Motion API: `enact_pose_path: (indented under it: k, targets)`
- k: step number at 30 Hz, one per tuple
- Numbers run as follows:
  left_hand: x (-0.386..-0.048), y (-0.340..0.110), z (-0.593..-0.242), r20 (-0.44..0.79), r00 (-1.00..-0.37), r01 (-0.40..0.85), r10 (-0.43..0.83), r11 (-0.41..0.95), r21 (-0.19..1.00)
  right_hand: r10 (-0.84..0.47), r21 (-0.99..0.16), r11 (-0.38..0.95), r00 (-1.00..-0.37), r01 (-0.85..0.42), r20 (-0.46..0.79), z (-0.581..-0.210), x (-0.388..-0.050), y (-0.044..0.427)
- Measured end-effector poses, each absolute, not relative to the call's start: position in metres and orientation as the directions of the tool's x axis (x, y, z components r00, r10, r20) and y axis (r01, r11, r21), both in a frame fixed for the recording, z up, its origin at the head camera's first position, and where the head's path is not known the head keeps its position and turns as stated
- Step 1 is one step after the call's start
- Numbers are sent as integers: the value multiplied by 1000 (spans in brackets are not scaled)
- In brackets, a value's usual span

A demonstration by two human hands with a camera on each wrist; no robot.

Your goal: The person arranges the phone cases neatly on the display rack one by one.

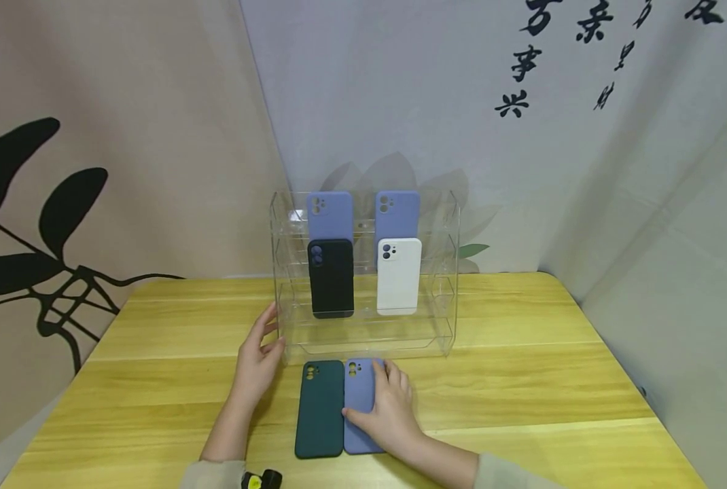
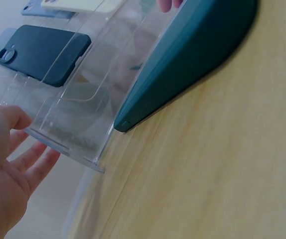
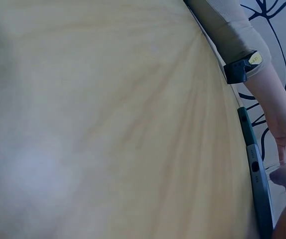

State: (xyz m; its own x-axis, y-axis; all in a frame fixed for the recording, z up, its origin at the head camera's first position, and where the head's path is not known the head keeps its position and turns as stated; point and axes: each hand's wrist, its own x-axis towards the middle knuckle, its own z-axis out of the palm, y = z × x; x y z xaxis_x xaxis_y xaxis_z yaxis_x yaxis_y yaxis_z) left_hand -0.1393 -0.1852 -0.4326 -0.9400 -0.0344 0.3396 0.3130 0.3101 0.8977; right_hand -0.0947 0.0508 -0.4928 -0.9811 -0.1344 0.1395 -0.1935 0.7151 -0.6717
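A clear tiered display stand (image 1: 363,346) stands on the wooden table. My left hand (image 1: 258,360) touches its left side panel; in the left wrist view the thumb is at the panel's edge and the relaxed fingers (image 2: 42,167) lie outside it. In front of the stand, my right hand (image 1: 394,411) grips a purple-blue phone case (image 1: 357,390) across its width, thumb at its left edge. That case lies flat on the table. Directly to its left lies a dark green phone case (image 1: 321,414), also flat, its camera cutout toward the stand.
On the stand's tiers, two purple-blue cases (image 1: 330,214) lean behind a black case (image 1: 331,278) and a white case (image 1: 399,277). A printed cloth (image 1: 400,102) hangs behind the table (image 1: 522,380). A small black device (image 1: 270,478) is at my left wrist.
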Motion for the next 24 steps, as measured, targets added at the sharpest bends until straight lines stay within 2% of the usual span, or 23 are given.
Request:
enact_pose_path:
  k: [24]
  targets:
    - [-139, -185, -433, 341, -939, 315, -37, 302, 900, -36, -646, 752, -986, -133, 162, -495, -99, 38]
